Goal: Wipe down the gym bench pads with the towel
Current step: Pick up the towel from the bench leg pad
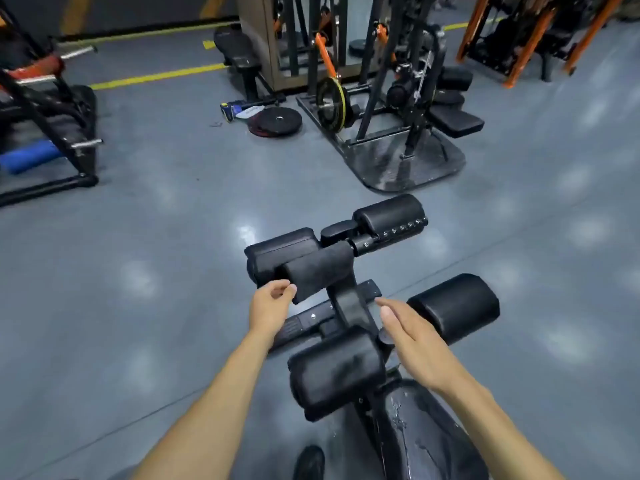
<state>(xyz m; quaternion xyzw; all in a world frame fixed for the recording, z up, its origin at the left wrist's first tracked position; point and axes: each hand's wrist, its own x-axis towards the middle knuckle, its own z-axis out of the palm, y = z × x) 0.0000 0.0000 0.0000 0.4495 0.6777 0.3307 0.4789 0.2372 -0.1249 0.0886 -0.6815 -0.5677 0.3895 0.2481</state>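
Observation:
A black gym bench stretches away from me, its worn seat pad at the bottom. Two roller pads sit near me, one on the left and one on the right. Two more sit farther off, left and right. A dark towel hangs over the far left roller and the centre post. My left hand is curled with its fingertips at the towel's lower corner; whether it grips is unclear. My right hand hovers open above the post, between the near rollers, holding nothing.
Grey gym floor surrounds the bench. Weight plates lie on the floor ahead, beside a plate-loaded machine on a metal base. A black rack with a blue roller stands at the left. My shoe shows at the bottom.

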